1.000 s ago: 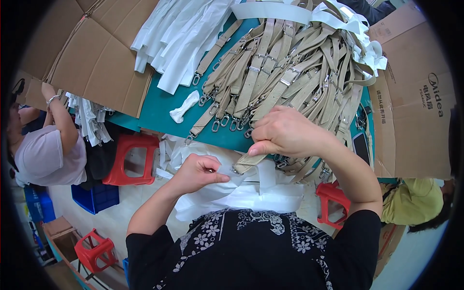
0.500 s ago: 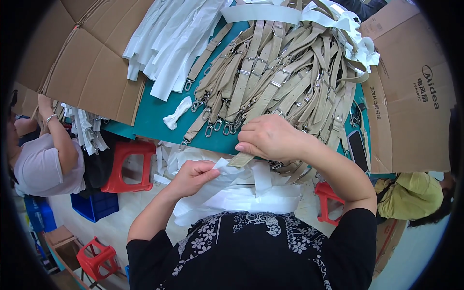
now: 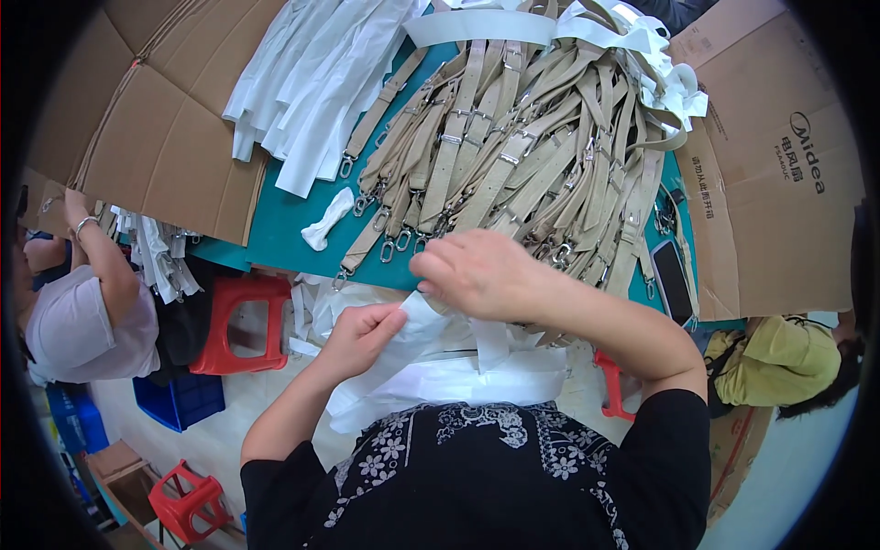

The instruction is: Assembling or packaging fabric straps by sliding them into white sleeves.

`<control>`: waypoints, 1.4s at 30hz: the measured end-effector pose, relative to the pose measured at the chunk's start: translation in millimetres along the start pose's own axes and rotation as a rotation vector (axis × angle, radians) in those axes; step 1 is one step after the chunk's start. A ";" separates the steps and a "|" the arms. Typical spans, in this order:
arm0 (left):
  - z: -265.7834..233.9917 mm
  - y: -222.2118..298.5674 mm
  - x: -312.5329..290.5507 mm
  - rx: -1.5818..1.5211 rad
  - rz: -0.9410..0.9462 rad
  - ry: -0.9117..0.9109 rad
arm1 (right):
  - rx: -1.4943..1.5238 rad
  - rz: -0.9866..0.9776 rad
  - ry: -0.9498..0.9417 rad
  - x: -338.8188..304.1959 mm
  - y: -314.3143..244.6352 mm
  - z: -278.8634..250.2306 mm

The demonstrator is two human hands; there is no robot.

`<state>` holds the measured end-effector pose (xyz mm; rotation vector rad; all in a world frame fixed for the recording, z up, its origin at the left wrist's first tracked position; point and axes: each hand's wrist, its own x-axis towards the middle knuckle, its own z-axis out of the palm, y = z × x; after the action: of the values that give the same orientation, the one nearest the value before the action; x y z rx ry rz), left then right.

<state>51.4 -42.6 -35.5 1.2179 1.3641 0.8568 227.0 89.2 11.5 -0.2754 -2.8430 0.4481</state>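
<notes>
My left hand [image 3: 365, 337] pinches a white paper-like strip [image 3: 422, 325] between thumb and fingers, just in front of the table edge. My right hand [image 3: 477, 275] is closed over the end of a beige strap, its fingers curled close to the strip's upper end. Only a bit of that strap shows beneath the fingers. Beyond my hands spreads a thick pile of beige straps [image 3: 477, 128] with silver buckles and oval metal clasps. A crumpled white wad [image 3: 327, 220] lies left of the pile.
White strips [image 3: 321, 82] lie at the far left of the green table [image 3: 289, 229]. Cardboard boxes stand left [image 3: 174, 119] and right [image 3: 761, 174]. A phone [image 3: 672, 280] lies at the right. Red stools [image 3: 240, 325] and a blue crate [image 3: 181, 401] are below. People work on both sides.
My right hand has moved a little left and turned, covering most of the strap end that showed before. My left hand still pinches the white strip. The whole view has shifted slightly.
</notes>
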 end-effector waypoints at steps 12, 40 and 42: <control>-16.1 -16.1 -3.6 0.099 -0.004 0.051 | -0.085 0.193 -0.010 -11.8 32.3 -7.6; -24.3 -24.4 -10.7 -0.029 0.193 0.243 | 0.019 0.148 -0.243 14.2 0.9 -22.1; -30.8 -27.4 -10.7 -0.031 0.156 0.247 | -0.077 0.122 -0.217 2.2 24.0 -34.7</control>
<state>14.9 -54.9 -53.7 1.2370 1.4588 1.1651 237.8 121.7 36.1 -0.4423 -3.0714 0.4154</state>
